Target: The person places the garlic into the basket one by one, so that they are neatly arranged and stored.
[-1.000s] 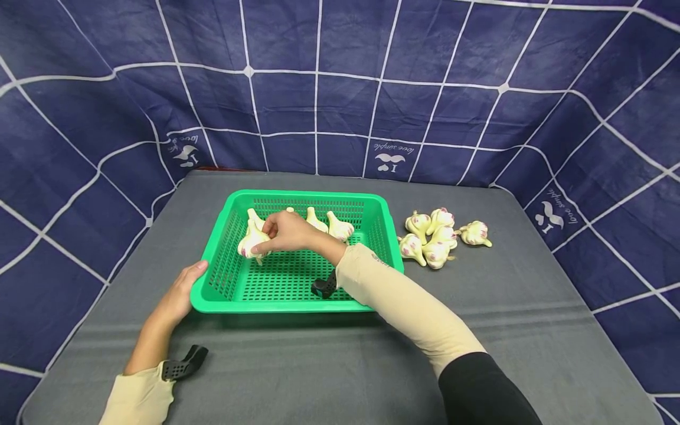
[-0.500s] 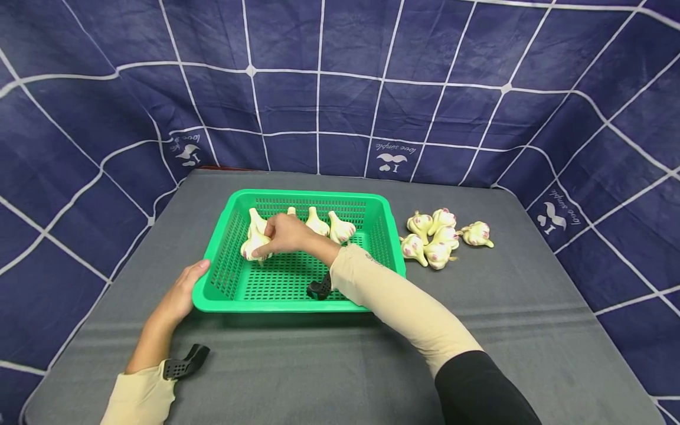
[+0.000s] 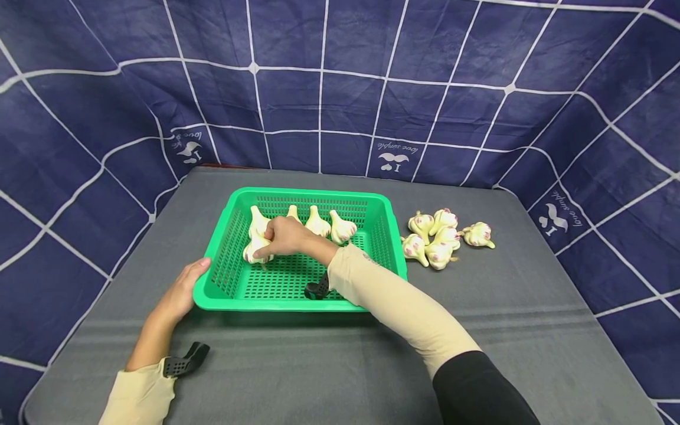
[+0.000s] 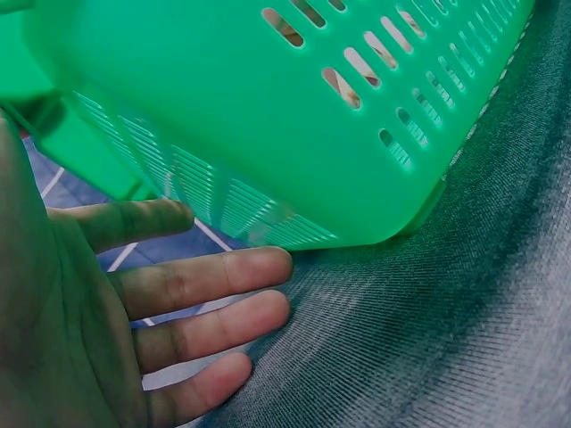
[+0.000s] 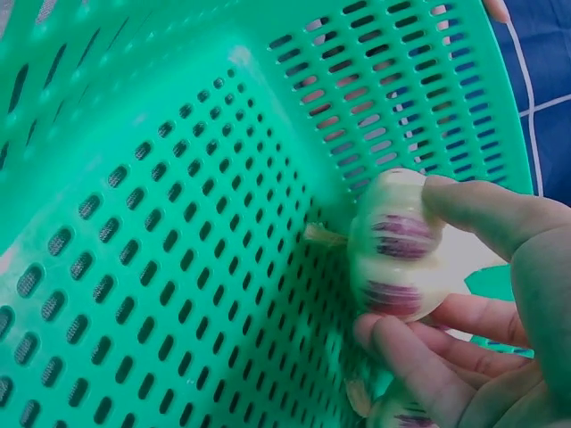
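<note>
A green plastic basket (image 3: 310, 306) stands on the grey cloth, holding several garlic bulbs in a row along its back. My right hand (image 3: 289, 237) reaches into its left part and pinches a white and purple garlic bulb (image 5: 397, 250) between thumb and fingers. That bulb lies just in front of another garlic bulb (image 3: 258, 219), and its stem end is partly hidden by the hand. At the basket's left front corner, my left hand (image 3: 183, 290) touches the rim from outside. Its fingers (image 4: 210, 281) are straight and spread beside the basket wall.
To the right of the basket, several garlic bulbs (image 3: 440, 255) lie in a cluster, with one more garlic bulb (image 3: 478, 235) at its right side. A blue cloth with white lines (image 3: 350, 100) hangs behind and at both sides of the table (image 3: 297, 366).
The pinched garlic bulb has come down slightly and tilted against its neighbour, my right hand moving with it. My left hand stays at the rim.
</note>
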`<state>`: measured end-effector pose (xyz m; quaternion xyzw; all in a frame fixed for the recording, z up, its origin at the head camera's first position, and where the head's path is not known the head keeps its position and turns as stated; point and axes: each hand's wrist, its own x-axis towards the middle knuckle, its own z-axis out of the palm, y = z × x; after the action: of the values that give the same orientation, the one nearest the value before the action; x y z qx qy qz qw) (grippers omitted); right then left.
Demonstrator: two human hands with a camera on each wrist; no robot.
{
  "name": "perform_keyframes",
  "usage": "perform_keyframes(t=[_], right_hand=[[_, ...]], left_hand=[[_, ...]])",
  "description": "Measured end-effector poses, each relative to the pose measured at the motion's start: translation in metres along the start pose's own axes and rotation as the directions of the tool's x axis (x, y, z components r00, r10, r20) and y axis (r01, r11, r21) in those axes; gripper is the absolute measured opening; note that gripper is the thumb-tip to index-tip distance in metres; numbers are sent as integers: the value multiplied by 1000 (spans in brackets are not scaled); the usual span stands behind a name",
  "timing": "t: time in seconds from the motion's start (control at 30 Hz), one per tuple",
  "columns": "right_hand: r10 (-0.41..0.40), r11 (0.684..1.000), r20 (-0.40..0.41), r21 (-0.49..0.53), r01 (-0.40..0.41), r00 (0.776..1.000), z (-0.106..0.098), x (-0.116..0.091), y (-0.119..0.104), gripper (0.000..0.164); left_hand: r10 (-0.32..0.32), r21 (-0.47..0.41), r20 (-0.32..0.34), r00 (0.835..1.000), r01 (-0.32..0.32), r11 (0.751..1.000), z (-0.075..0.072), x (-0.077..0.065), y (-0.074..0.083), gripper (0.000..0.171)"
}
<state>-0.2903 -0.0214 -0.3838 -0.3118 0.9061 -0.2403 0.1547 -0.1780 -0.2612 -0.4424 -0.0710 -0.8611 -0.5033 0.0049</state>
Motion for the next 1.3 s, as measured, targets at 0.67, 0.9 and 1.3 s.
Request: perform_keyframes(t=[0.67,0.9,1.3], right_hand=[[-74,990,-8,-123,72,997,-1,2,-1,61],[-48,990,12,-131,49,999,-6,0,-4,62],[52,987,110,-155,-34,993,-30,-10,-14,57]], left_hand=[[24,-36,-18,1000,-25,999,1,2,-2,55],[49,-65,-15,999,-50,997,2,4,-3,54],[-17,-8,-13,1000,17,1000,0,1,2,58]])
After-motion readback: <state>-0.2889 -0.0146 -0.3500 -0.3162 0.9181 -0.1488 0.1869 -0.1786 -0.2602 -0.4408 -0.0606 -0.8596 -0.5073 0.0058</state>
